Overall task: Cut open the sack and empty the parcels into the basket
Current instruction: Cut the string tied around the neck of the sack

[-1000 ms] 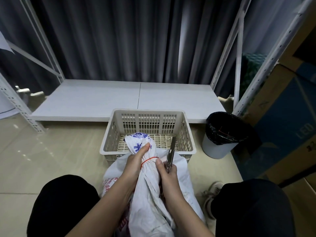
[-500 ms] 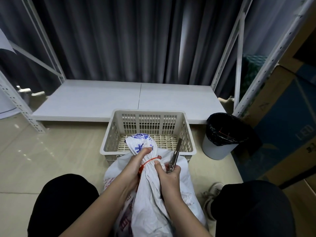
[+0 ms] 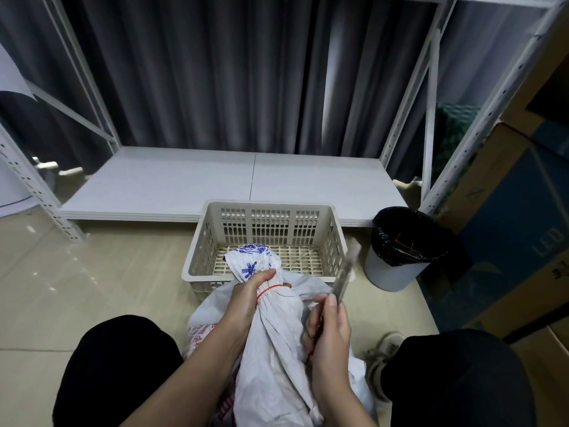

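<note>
sack (image 3: 271, 340) before basket (image 3: 215, 241) | bin (image 3: 391, 272) right of basket

— Where are the person's hands?

— Both bare forearms reach forward from the bottom edge, between two knees in black. The left hand (image 3: 246, 298) sits slightly further forward, fingers wrapped round a bunched neck of white fabric, thumb stretched along the top.

— And the right?

— The right hand (image 3: 329, 323) is just beside it, apart from the left, back of the hand up, fingers curled round a blurred metal tool that angles up and away.
</note>
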### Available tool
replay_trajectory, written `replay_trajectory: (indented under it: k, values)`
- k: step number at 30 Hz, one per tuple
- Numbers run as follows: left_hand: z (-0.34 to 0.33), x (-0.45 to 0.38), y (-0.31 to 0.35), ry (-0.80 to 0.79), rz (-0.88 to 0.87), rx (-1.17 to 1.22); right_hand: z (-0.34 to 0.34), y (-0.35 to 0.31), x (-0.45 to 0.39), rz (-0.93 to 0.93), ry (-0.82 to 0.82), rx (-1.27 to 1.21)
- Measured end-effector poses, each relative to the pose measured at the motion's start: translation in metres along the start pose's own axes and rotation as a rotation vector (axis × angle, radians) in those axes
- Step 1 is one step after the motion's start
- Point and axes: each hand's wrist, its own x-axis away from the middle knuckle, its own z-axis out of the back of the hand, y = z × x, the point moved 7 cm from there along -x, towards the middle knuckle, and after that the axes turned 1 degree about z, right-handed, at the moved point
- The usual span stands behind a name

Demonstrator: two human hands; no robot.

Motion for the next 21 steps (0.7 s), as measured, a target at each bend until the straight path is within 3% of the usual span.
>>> replay_trajectory:
  k: [3,6,9,12,15,21]
  values:
    - [0.002,-0.002,-0.003,-0.007,0.009,-0.015,-0.002,-0.003,0.009,0.027,-0.282,0.169]
    - [0.001,0.000,-0.004,-0.028,-0.012,-0.052,0.004,-0.003,0.020,-0.017,-0.394,0.147]
    - [-0.001,0.000,-0.006,-0.044,-0.021,-0.075,0.005,-0.011,0.019,-0.033,-0.363,0.062]
    - [-0.002,0.001,-0.005,-0.030,-0.025,-0.061,-0.002,-0.043,0.015,0.141,-0.253,-0.070]
    - [-0.003,0.000,-0.005,-0.027,-0.037,-0.063,-0.013,-0.073,0.012,0.275,-0.238,-0.019]
    - [0.000,-0.001,-0.003,-0.038,-0.092,-0.078,0.006,-0.011,0.020,-0.166,-0.414,0.279]
